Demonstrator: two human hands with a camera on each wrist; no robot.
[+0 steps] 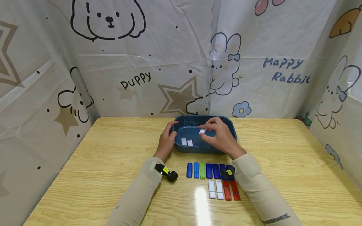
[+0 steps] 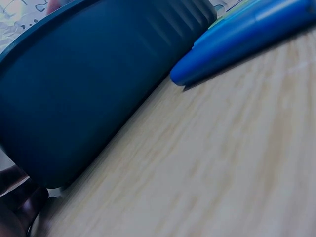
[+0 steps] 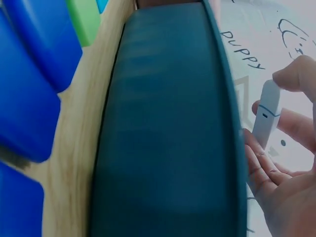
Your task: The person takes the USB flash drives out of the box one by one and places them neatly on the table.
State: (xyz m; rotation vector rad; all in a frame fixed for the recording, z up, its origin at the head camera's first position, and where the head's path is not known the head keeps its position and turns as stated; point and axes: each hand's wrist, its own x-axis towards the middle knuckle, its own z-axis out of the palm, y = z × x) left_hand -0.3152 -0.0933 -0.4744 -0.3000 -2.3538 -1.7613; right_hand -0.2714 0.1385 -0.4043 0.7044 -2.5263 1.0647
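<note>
A dark teal plastic bin (image 1: 203,150) stands near the back of the table. My left hand (image 1: 166,141) grips its left end, with the thumb at the rim; some fingers (image 2: 12,180) show beside the bin's corner in the left wrist view. Above the bin's inside, my right hand (image 1: 222,135) pinches a white USB flash drive (image 3: 267,114) between thumb and fingers. Two white flash drives (image 1: 184,142) lie on the bin floor at the front left. In front of the bin is a row of blue and green flash drives (image 1: 202,170).
A second, nearer row has two white flash drives (image 1: 211,189) and two red flash drives (image 1: 227,191). The right wrist camera (image 1: 228,172) partly covers the blue ones at the row's right. A printed curtain (image 1: 141,100) hangs behind the wooden table (image 1: 113,150).
</note>
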